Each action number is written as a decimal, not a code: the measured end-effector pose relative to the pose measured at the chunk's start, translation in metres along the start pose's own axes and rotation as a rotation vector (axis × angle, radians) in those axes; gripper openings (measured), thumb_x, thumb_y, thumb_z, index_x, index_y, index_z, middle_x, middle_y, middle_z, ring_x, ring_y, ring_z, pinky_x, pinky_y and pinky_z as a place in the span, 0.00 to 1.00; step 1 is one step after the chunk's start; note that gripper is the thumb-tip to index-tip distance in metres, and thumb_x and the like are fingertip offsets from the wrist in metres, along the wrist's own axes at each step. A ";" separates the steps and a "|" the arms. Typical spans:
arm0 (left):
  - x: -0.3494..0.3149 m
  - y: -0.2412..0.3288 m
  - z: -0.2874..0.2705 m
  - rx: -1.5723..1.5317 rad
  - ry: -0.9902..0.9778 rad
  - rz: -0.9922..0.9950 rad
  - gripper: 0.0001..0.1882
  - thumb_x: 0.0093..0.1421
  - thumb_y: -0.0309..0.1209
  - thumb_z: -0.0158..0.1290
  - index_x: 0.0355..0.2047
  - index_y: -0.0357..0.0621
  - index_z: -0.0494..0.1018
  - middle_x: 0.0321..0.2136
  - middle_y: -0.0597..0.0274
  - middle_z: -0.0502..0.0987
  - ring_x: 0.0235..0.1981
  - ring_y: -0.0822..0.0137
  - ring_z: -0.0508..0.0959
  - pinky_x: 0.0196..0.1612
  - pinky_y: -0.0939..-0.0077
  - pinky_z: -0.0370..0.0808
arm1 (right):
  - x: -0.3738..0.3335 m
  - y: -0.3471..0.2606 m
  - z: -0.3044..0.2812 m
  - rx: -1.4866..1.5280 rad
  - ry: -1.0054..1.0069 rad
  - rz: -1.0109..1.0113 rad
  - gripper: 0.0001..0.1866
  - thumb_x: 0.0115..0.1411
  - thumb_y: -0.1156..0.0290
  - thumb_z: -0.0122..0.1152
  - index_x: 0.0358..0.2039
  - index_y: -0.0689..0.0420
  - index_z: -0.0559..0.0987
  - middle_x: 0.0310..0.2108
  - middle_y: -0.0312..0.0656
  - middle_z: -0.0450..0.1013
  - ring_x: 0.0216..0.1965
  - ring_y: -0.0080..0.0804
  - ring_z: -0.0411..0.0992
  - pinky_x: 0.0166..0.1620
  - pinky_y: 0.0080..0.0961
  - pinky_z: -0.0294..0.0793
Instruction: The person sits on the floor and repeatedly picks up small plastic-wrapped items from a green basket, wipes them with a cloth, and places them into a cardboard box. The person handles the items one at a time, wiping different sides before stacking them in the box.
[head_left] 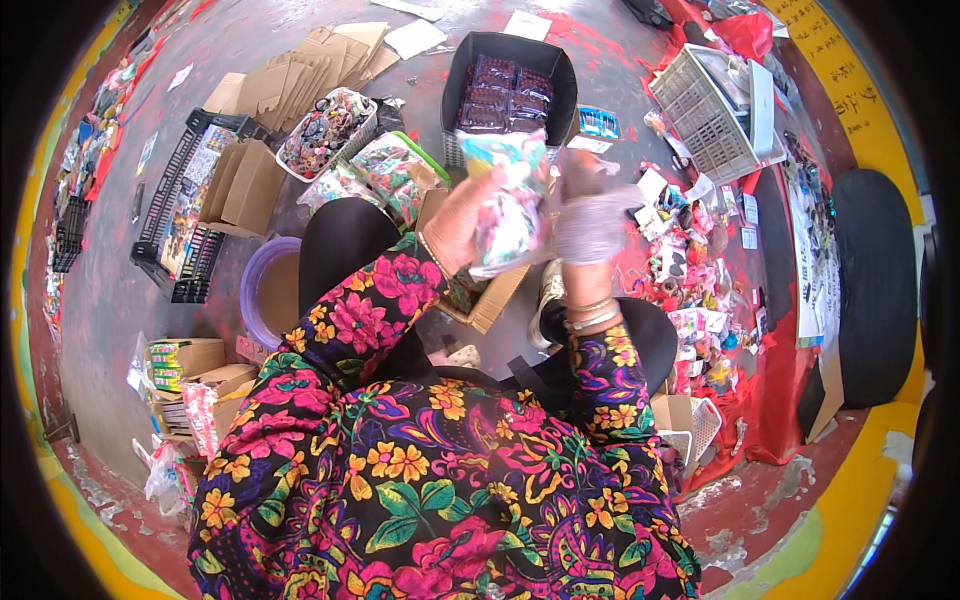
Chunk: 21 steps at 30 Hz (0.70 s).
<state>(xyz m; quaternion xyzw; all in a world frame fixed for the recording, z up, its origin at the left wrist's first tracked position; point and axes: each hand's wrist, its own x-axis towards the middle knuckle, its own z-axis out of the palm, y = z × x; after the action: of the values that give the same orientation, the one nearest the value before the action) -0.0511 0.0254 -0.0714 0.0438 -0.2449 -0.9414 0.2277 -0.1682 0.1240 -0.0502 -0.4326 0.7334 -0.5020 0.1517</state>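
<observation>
In front of me, over a brown cardboard box, I hold up a clear plastic bag filled with small colourful pieces too blurred to name. My left hand, bare, is closed around the bag's left side. My right hand wears a pale grey-purple glove and is smeared by motion at the bag's right edge. Whether its fingers grip the bag cannot be made out. Left of the box lie similar filled clear bags, partly in a green-rimmed container.
Beyond the bag stands a black bin of dark packs. Leftward are a white basket of small items, a black crate and a purple tub. Loose trinkets cover the right side, below a tilted grey crate.
</observation>
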 end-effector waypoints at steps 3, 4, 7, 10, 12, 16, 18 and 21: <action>0.003 -0.016 0.000 0.061 -0.001 -0.034 0.27 0.57 0.43 0.54 0.52 0.42 0.63 0.42 0.62 0.72 0.41 0.70 0.73 0.44 0.71 0.72 | -0.002 0.031 0.030 0.047 0.094 -0.226 0.28 0.57 0.70 0.52 0.57 0.59 0.59 0.52 0.48 0.62 0.52 0.37 0.63 0.54 0.27 0.61; 0.005 -0.016 0.000 0.027 0.014 -0.070 0.27 0.58 0.43 0.53 0.52 0.42 0.62 0.42 0.62 0.72 0.41 0.70 0.73 0.44 0.72 0.72 | 0.000 0.039 0.028 -0.014 0.091 -0.173 0.28 0.57 0.70 0.52 0.57 0.59 0.59 0.51 0.47 0.62 0.51 0.35 0.63 0.54 0.26 0.62; 0.002 -0.012 -0.008 -0.018 0.007 -0.055 0.26 0.59 0.42 0.52 0.52 0.41 0.62 0.42 0.62 0.72 0.41 0.70 0.73 0.43 0.71 0.72 | 0.004 0.022 0.014 0.617 0.016 0.062 0.27 0.60 0.69 0.49 0.58 0.58 0.58 0.50 0.42 0.63 0.49 0.28 0.65 0.52 0.23 0.64; 0.003 -0.009 0.000 -0.040 -0.030 -0.047 0.24 0.60 0.41 0.51 0.52 0.42 0.62 0.41 0.63 0.72 0.40 0.70 0.74 0.43 0.71 0.72 | 0.000 0.013 0.008 0.696 0.085 0.017 0.31 0.59 0.66 0.50 0.60 0.59 0.55 0.53 0.44 0.61 0.52 0.31 0.63 0.55 0.27 0.61; 0.007 -0.019 -0.011 0.079 0.001 -0.004 0.22 0.60 0.40 0.51 0.51 0.44 0.63 0.39 0.64 0.72 0.40 0.72 0.73 0.42 0.73 0.72 | 0.001 0.023 0.015 -0.066 0.003 -0.242 0.36 0.56 0.63 0.54 0.61 0.62 0.53 0.56 0.50 0.57 0.55 0.39 0.60 0.57 0.31 0.58; 0.010 -0.028 -0.016 0.119 0.028 -0.095 0.21 0.60 0.35 0.51 0.51 0.44 0.62 0.42 0.65 0.71 0.43 0.72 0.72 0.45 0.76 0.71 | -0.003 0.056 0.029 -0.567 0.220 -0.484 0.35 0.53 0.66 0.56 0.59 0.63 0.56 0.58 0.54 0.54 0.58 0.46 0.57 0.59 0.33 0.55; 0.009 -0.029 -0.022 0.149 0.014 -0.042 0.20 0.61 0.33 0.50 0.51 0.43 0.61 0.41 0.64 0.71 0.42 0.72 0.73 0.44 0.74 0.72 | -0.001 0.051 0.018 -0.159 0.054 -0.184 0.31 0.58 0.66 0.53 0.60 0.59 0.56 0.55 0.47 0.59 0.56 0.37 0.59 0.57 0.33 0.58; 0.009 -0.027 -0.021 0.189 -0.013 -0.032 0.19 0.61 0.30 0.49 0.51 0.43 0.61 0.40 0.64 0.71 0.39 0.72 0.74 0.42 0.74 0.73 | 0.006 0.026 -0.001 0.758 0.197 0.173 0.29 0.59 0.67 0.53 0.60 0.56 0.58 0.40 0.36 0.65 0.39 0.24 0.65 0.42 0.27 0.67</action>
<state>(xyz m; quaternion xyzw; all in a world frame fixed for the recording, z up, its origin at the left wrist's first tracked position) -0.0663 0.0330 -0.1024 0.0630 -0.3335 -0.9178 0.2061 -0.1849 0.1234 -0.0712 -0.2324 0.5409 -0.7614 0.2714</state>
